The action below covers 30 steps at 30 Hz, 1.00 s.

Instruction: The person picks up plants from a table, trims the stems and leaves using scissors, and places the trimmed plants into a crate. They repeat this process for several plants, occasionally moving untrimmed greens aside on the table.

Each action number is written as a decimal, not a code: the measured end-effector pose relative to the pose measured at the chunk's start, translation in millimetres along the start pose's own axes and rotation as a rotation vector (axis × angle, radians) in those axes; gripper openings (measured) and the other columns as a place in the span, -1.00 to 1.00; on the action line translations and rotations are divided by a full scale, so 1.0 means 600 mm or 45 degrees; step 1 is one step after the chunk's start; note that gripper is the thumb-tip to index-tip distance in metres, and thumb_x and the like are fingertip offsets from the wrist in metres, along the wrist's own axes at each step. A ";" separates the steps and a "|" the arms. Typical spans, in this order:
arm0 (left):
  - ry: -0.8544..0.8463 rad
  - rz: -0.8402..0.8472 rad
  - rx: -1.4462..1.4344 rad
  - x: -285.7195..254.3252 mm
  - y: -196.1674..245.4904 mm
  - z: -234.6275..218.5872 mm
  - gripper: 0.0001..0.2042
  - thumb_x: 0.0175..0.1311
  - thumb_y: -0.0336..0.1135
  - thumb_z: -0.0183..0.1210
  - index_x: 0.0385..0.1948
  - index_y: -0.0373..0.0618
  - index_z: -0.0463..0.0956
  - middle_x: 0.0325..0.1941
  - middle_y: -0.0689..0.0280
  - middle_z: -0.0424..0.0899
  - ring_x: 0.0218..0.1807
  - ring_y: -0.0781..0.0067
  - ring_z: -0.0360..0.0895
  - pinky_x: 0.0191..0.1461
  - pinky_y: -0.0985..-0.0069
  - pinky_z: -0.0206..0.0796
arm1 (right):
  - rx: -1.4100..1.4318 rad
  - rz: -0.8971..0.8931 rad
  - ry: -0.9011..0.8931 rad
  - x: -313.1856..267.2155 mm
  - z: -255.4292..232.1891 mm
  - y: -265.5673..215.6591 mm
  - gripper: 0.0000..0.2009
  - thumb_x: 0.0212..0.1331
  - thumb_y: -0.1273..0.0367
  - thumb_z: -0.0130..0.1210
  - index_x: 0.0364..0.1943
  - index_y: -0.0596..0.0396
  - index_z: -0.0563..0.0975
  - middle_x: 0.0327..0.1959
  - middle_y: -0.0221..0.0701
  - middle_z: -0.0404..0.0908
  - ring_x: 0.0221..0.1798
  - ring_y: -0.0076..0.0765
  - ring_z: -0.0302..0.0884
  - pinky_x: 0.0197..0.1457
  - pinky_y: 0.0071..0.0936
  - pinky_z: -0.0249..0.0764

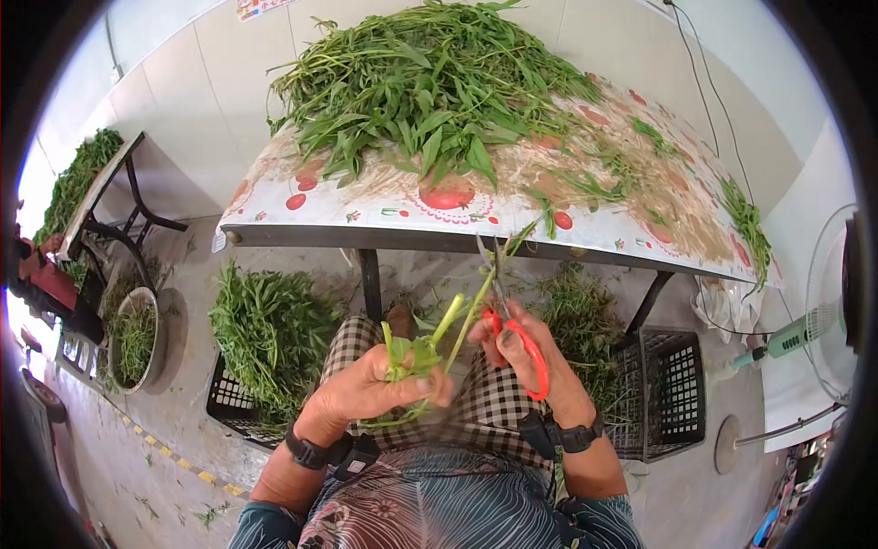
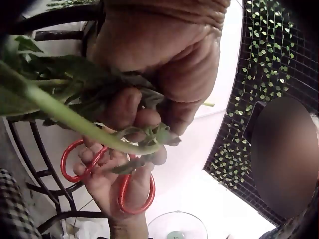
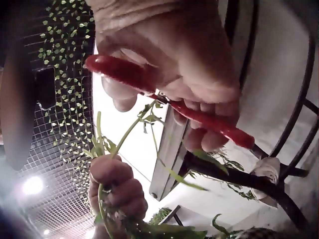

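A small bunch of leafy green stems [image 1: 446, 320] is held above the lap of a seated person, just short of a table's near edge. From where I stand, the left hand [image 1: 380, 389] is clenched round the bunch, its cut ends pointing up and one long thin stem slanting toward the right. The right hand [image 1: 549, 361] grasps red-handled scissors [image 3: 199, 115], fingers through the loops; the blades point up and stand slightly parted, close against that thin stem. Whether they touch it, I cannot tell.

The person wears black-and-cream checked trousers [image 1: 352, 348], a dark patterned top [image 1: 439, 499] and a black band on each wrist. Ahead, the table's fruit-printed cloth [image 1: 366, 206] bears a big heap of long-leaved greens [image 1: 430, 91], with loose sprigs and brown smears to the right. Below, a black crate [image 1: 229, 398] of greens stands on the left, another crate [image 1: 677, 384] on the right beside a tangle of finer trimmings [image 1: 576, 320]. Farther right is a green fan [image 1: 805, 334]; far left, a round basin [image 1: 157, 352] of greens.
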<state>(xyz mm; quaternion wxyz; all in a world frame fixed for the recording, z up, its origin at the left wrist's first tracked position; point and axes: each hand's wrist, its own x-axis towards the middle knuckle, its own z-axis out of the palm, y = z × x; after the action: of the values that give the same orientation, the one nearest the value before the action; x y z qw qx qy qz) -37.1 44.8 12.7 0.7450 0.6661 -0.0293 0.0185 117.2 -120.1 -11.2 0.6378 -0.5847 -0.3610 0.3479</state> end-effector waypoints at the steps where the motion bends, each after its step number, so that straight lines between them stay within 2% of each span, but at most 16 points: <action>1: 0.006 -0.002 0.005 0.000 -0.001 0.000 -0.67 0.19 -0.10 0.12 -0.53 -0.24 0.45 -0.56 0.24 0.50 -0.36 0.36 0.49 -0.39 0.47 0.24 | 0.039 0.045 0.000 -0.003 -0.005 -0.002 -0.38 0.10 -0.05 0.03 0.06 0.17 0.30 -0.38 -0.43 0.46 -0.48 -0.66 0.29 -0.44 -0.68 0.26; 5: -0.006 -0.028 -0.017 0.000 -0.001 -0.002 -0.68 0.19 -0.10 0.12 -0.53 -0.23 0.46 -0.54 0.22 0.52 -0.35 0.36 0.49 -0.40 0.47 0.24 | 0.108 0.058 0.045 -0.011 -0.014 0.001 -0.45 0.12 -0.02 0.04 0.00 0.16 0.37 -0.52 -0.45 0.47 -0.66 -0.74 0.19 -0.62 -0.74 0.13; 8: 0.003 0.001 -0.042 -0.001 -0.007 -0.004 -0.68 0.18 -0.10 0.12 -0.53 -0.23 0.47 -0.53 0.22 0.53 -0.35 0.37 0.49 -0.39 0.48 0.24 | 0.140 -0.110 0.259 -0.013 -0.011 -0.001 -0.45 0.12 -0.01 0.05 0.01 0.15 0.35 -0.54 -0.43 0.48 -0.67 -0.74 0.20 -0.64 -0.76 0.11; 11: -0.007 -0.016 -0.025 0.000 0.001 -0.003 -0.68 0.18 -0.10 0.11 -0.52 -0.23 0.47 -0.52 0.21 0.54 -0.35 0.38 0.49 -0.36 0.49 0.26 | 0.274 -0.271 0.339 -0.005 -0.018 0.011 -0.50 0.14 0.08 0.08 0.03 0.13 0.33 -0.54 -0.41 0.49 -0.65 -0.74 0.23 -0.64 -0.76 0.13; 14: -0.164 -0.039 0.020 0.001 -0.002 -0.007 -0.72 0.25 -0.10 0.05 -0.36 -0.15 0.51 -0.35 0.37 0.58 -0.33 0.63 0.42 -0.32 0.66 0.25 | 0.372 -0.083 0.333 -0.002 -0.002 -0.001 -0.57 0.12 0.26 0.11 0.04 0.10 0.31 -0.43 -0.38 0.52 -0.62 -0.73 0.26 -0.61 -0.74 0.18; 17: -0.187 -0.053 0.007 0.004 -0.005 0.003 -0.74 0.27 -0.15 0.04 -0.32 -0.18 0.51 -0.34 0.35 0.58 -0.28 0.59 0.44 -0.24 0.60 0.29 | 0.452 -0.029 0.299 0.000 0.030 -0.015 -0.58 0.05 0.41 0.14 0.02 0.10 0.32 -0.33 -0.38 0.51 -0.57 -0.72 0.28 -0.57 -0.74 0.22; 18: -0.237 -0.022 0.016 0.007 -0.016 0.000 -0.76 0.28 -0.20 0.02 -0.29 -0.20 0.51 -0.34 0.34 0.58 -0.23 0.55 0.46 -0.15 0.54 0.32 | 0.427 -0.042 0.267 0.001 0.036 -0.016 -0.58 0.00 0.50 0.16 0.00 0.13 0.32 -0.33 -0.42 0.48 -0.54 -0.70 0.30 -0.56 -0.74 0.22; 21: -0.226 -0.109 0.007 0.003 -0.015 -0.002 -0.76 0.28 -0.20 0.03 -0.30 -0.20 0.51 -0.33 0.34 0.57 -0.21 0.53 0.46 -0.10 0.52 0.31 | 0.488 -0.046 0.167 0.002 0.042 -0.030 -0.61 0.00 0.52 0.14 -0.05 0.14 0.33 -0.38 -0.46 0.44 -0.55 -0.69 0.30 -0.57 -0.73 0.23; 24: -0.258 -0.057 0.022 0.003 -0.009 -0.007 -0.75 0.28 -0.18 0.03 -0.29 -0.20 0.51 -0.31 0.33 0.57 -0.21 0.52 0.46 -0.10 0.54 0.31 | 0.384 -0.113 0.232 0.006 0.034 -0.064 -0.66 -0.01 0.55 0.12 -0.11 0.13 0.33 -0.42 -0.47 0.43 -0.57 -0.69 0.29 -0.58 -0.73 0.23; 30: -0.252 -0.105 0.038 0.000 -0.013 -0.007 -0.74 0.27 -0.17 0.03 -0.29 -0.21 0.51 -0.30 0.33 0.57 -0.20 0.52 0.46 -0.10 0.54 0.31 | 0.319 -0.299 0.404 0.014 -0.002 -0.078 -0.73 -0.01 0.56 0.04 -0.18 0.11 0.34 -0.49 -0.45 0.42 -0.61 -0.63 0.29 -0.58 -0.68 0.24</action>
<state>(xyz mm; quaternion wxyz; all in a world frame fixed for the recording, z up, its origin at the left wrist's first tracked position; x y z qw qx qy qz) -36.2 47.9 4.4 0.7286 0.6764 -0.0750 -0.0775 123.3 -117.1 36.0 0.7904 -0.5022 -0.2758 0.2171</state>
